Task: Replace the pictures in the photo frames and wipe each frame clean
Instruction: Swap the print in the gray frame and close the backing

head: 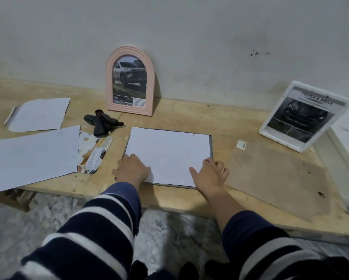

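A white sheet lies face down inside a dark rectangular frame on the wooden table, only the frame's thin edge showing. My left hand rests on the sheet's near left corner, fingers curled over the edge. My right hand presses flat on the near right corner with fingers spread. A pink arched frame with a car picture leans upright against the wall. A white rectangular frame with a dark car picture leans at the right.
A dark cloth lies behind the sheet's left side. Two large white papers and torn picture scraps lie at the left. A brown backing board lies flat at the right. The table's front edge is close below my hands.
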`<state>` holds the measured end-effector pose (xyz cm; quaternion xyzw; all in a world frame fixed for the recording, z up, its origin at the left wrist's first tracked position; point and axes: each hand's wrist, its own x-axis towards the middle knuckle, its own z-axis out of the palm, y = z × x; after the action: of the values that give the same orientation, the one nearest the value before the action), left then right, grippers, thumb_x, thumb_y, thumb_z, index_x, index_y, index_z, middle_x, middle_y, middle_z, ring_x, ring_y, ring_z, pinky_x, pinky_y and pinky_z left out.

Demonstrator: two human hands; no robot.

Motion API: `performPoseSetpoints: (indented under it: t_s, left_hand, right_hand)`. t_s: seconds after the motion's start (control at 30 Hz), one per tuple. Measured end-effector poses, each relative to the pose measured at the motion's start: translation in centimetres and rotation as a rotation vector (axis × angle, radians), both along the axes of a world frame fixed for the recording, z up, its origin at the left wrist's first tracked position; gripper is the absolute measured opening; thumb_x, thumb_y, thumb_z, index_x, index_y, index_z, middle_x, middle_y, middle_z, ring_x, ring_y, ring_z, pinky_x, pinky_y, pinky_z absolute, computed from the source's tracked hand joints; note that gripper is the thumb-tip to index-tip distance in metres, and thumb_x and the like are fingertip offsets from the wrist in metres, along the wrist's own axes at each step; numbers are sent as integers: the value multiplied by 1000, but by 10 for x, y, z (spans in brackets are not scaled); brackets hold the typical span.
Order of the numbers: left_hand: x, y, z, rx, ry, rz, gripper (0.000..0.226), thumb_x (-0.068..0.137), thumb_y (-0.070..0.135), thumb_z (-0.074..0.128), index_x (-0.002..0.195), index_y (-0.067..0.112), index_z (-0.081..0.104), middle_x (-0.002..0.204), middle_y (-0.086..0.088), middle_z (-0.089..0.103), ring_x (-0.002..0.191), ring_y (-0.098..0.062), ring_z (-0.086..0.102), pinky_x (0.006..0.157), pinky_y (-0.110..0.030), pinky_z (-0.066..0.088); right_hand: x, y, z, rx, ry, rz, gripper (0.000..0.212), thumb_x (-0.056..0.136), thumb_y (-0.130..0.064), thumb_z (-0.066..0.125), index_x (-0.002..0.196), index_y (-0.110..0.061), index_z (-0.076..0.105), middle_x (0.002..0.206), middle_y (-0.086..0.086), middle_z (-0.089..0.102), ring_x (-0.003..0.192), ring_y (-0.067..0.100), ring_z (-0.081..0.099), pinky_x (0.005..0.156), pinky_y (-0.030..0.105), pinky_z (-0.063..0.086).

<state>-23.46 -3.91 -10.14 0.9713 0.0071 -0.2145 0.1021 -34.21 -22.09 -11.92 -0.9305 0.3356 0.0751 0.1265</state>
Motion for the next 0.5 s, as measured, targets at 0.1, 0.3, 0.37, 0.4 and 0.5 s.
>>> performPoseSetpoints:
  t_s: [0.1,0.3,0.37,0.4,0.5]
  left_hand:
    - [0,-1,0,14,-8,0,62,87,48,58,135,14,38,141,-8,36,132,-29,32,101,-49,33]
    - [-2,-5,3,46,-22,1,68,86,48,59,137,12,34,143,-11,33,134,-30,29,105,-49,32]
    - [-1,-5,4,42,-21,1,69,86,48,60,138,12,33,143,-11,32,134,-30,29,105,-49,31]
    - [-1,-5,5,41,-19,1,69,86,48,60,138,12,32,143,-11,32,134,-30,28,104,-48,31]
    - [0,-3,2,30,-9,2,70,85,47,61,138,12,31,142,-11,32,134,-30,28,104,-49,32]
  right_hand:
    - [3,2,1,23,-35,-30,65,89,-48,53,144,-21,33,146,-2,37,129,23,30,104,42,22]
    - [9,8,0,47,-238,-133,74,84,-13,60,148,-28,24,134,-6,48,121,20,37,95,35,27]
    - [11,5,3,151,-369,-191,72,85,-7,56,146,-29,26,135,-6,46,119,20,45,96,35,35]
    - [12,2,7,267,-436,-250,70,86,-6,56,146,-28,26,137,-3,44,119,21,48,95,36,41]
    - [17,-12,16,576,-471,-470,66,87,-18,63,144,-19,30,134,2,49,115,26,55,84,33,48]
